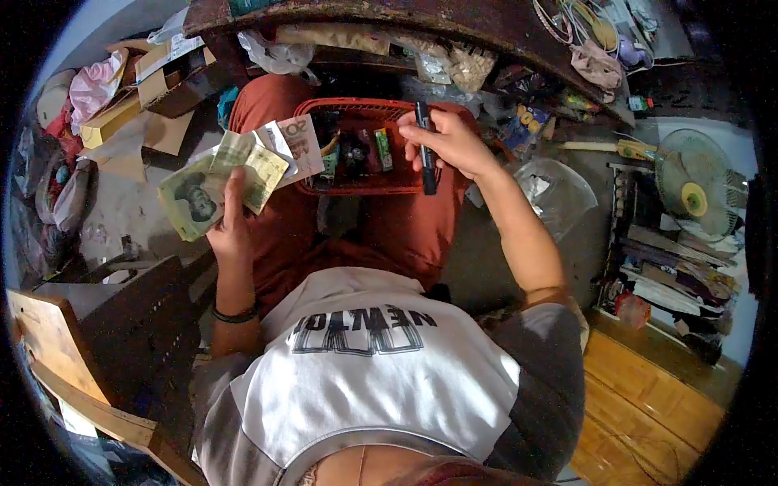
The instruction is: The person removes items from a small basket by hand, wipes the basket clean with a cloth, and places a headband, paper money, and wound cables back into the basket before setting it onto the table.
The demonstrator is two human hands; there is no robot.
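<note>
Fanned paper banknotes (pixel 193 201) are gripped in my left hand (pixel 231 212), with the thumb pressed on top of them. Most notes are greenish, and a brownish-pink one (pixel 303 146) sticks out to the right beside some white paper. My right hand (pixel 450 144) holds a dark marker pen (pixel 425 150) upright between thumb and fingers. Between the hands, a red plastic basket (pixel 356 191) rests on my lap. Inside it lie a green-and-white small box (pixel 383 149) and dark items I cannot make out.
Open cardboard boxes (pixel 166 101) lie at the left. A dark wooden table edge (pixel 486 36) runs across the top. On the right are a clear plastic bag (pixel 559 194), an electric fan (pixel 694 178) and stacked papers. A wooden chair part (pixel 89 389) stands at lower left.
</note>
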